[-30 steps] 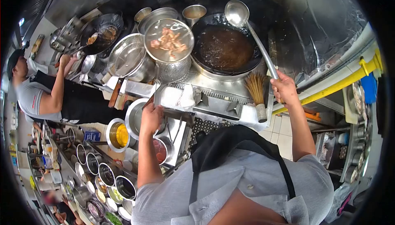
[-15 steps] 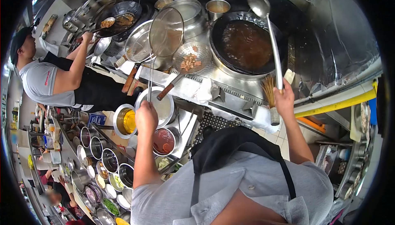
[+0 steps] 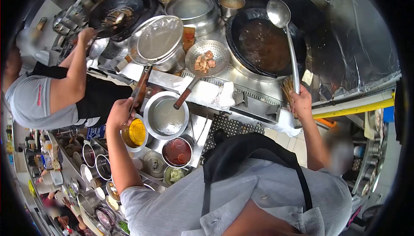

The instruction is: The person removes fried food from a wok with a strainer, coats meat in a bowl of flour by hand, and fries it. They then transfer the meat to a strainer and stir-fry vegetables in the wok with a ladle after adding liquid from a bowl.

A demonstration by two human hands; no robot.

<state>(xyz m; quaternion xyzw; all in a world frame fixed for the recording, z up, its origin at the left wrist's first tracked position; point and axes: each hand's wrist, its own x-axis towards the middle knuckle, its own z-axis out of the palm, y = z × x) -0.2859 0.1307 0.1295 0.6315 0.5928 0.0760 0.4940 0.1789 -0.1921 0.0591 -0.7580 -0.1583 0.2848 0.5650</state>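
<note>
My left hand (image 3: pixel 120 113) is closed round the handle of a round mesh strainer (image 3: pixel 159 37). The strainer's bowl overlaps another wire strainer and a metal pot at the stove's left. My right hand (image 3: pixel 301 101) grips a long-handled ladle (image 3: pixel 279 12), whose bowl hangs over the far rim of a black wok (image 3: pixel 233 33) holding brown liquid (image 3: pixel 263 46). Between the two sits a perforated skimmer (image 3: pixel 217 50) with cooked meat pieces (image 3: pixel 205 62) in it, its wooden handle pointing toward me. Beside my right hand is a bamboo brush (image 3: pixel 286 90).
Below the stove edge stand a pot of cloudy liquid (image 3: pixel 166 114), a bowl of yellow oil (image 3: pixel 136 133) and a pot of red sauce (image 3: pixel 177 152). A co-worker (image 3: pixel 47 93) stands at a second wok (image 3: pixel 114 14) on the left. Several ingredient containers line the lower left.
The mesh strainer has moved left and down over the other strainer, my left hand shifting left with it. The ladle and right hand have moved slightly right. The view has shifted a little.
</note>
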